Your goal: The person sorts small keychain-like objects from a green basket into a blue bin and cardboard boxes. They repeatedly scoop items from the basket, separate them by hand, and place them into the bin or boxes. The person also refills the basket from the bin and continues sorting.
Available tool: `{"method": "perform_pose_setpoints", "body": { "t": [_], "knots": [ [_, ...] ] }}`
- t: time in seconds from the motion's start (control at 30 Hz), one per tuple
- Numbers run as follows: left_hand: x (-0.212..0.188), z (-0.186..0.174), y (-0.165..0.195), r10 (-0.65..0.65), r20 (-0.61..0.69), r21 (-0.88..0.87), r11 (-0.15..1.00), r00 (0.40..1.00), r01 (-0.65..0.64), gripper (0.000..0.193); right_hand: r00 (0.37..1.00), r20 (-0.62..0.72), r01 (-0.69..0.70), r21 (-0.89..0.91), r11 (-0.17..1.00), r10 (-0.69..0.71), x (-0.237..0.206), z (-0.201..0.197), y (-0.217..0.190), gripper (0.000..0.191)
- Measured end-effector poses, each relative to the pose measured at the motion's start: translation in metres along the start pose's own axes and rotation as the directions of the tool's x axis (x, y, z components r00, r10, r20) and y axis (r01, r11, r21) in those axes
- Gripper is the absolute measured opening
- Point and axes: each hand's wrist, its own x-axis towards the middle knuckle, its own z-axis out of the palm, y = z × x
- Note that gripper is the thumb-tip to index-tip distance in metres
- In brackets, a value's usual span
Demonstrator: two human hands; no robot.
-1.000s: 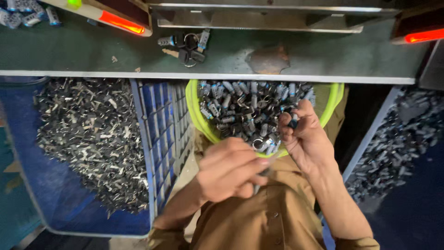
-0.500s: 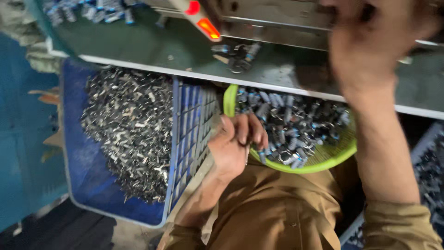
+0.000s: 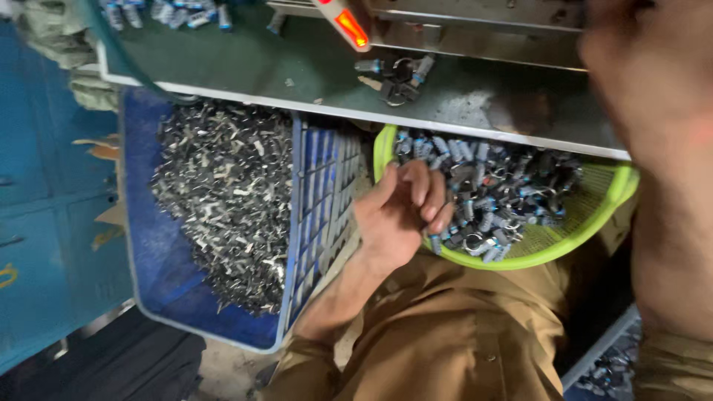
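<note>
Head view, looking down past the lap; two hands are in view, both the person's own. Left hand (image 3: 397, 215) rests at the near-left rim of one yellow-green mesh basket (image 3: 587, 223); its fingers (image 3: 427, 189) are curled inward over the small grey and blue metal parts (image 3: 505, 193) that fill the basket, too many to count; whether a part is pinched between the fingers cannot be told. Right hand (image 3: 646, 82) is raised close to the camera at the upper right, blurred; its grip cannot be told; its forearm runs down the right edge. Basket sits on the lap, on tan clothing (image 3: 445, 334), partly under the front edge of one green surface (image 3: 297, 67). One blue plastic crate (image 3: 319, 186) stands just beside the basket on the left; it holds a heap of dark metal scraps (image 3: 223, 193), uncounted. On the surface lies one cluster of keys and small parts (image 3: 397, 78), near the edge above the basket; a row of small blue-tipped parts (image 3: 171, 15) lies at the far left, count unclear; one orange-red lit bar (image 3: 345, 22) slants at the top centre. More metal parts (image 3: 609, 367) show at the lower right, well apart from the left hand.
</note>
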Motion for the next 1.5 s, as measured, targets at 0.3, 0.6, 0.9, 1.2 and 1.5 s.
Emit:
{"method": "perform_pose_setpoints", "body": {
  "t": [0.3,0.6,0.9,1.2,1.5],
  "knots": [
    [-0.003,0.006,-0.011,0.03,0.048,0.128,0.991,0.998,-0.036,0.034,0.865,0.325,-0.499,0.637,0.587,0.382,-0.126,0.045,-0.07,0.028],
    [0.01,0.007,-0.015,0.131,0.189,0.923,0.314,0.973,-0.222,0.016,0.732,0.155,-0.43,0.861,0.272,0.664,-0.171,0.068,-0.062,0.026],
    [-0.001,0.014,0.006,0.187,0.326,0.833,0.406,0.927,-0.375,0.011,0.585,0.469,-0.254,0.881,-0.4,0.662,-0.153,0.078,-0.049,0.036],
    [-0.006,-0.013,0.022,0.087,0.07,0.91,0.403,0.994,-0.1,0.019,0.82,-0.333,-0.056,0.763,0.644,0.466,-0.04,0.04,-0.003,0.017],
    [0.022,-0.016,-0.032,0.316,0.199,0.924,-0.377,0.927,-0.07,0.01,0.939,-0.344,0.007,0.116,0.993,0.034,-0.001,0.049,0.043,0.012]
  ]
}}
